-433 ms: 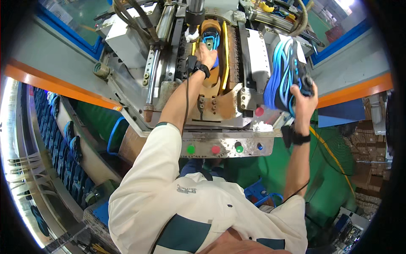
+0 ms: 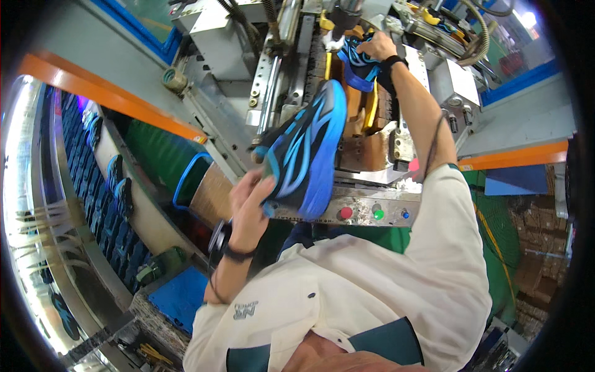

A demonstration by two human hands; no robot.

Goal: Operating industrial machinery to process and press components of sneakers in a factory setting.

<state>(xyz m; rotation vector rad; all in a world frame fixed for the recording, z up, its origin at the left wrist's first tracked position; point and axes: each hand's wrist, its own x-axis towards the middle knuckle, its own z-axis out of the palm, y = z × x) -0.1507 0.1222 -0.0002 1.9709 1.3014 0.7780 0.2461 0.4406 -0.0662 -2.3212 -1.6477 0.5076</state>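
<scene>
My left hand (image 2: 251, 201) is closed on the heel end of a blue-and-black sports shoe (image 2: 319, 146), which hangs tilted in front of the machine with its toe up. My right hand (image 2: 377, 46) reaches into the machine and grips a second blue-and-black shoe (image 2: 361, 69) by its upper part. That shoe is over the brown cradle (image 2: 353, 102) between yellow-edged side pads (image 2: 372, 108), below the dark press head (image 2: 347, 17). Whether it touches the cradle is hidden. Both wrists wear black bands.
A front panel (image 2: 387, 208) carries red, green and blue buttons. To the left, several shoes (image 2: 118, 183) stand on a ledge beside a conveyor (image 2: 93, 204). Orange bars (image 2: 111, 96) and metal cylinders (image 2: 273, 84) flank the work area. A blue surface (image 2: 167, 297) lies at lower left.
My left hand has come out of the machine toward me with a shoe. My right hand has brought its shoe from the right side over the cradle. The view has turned left.
</scene>
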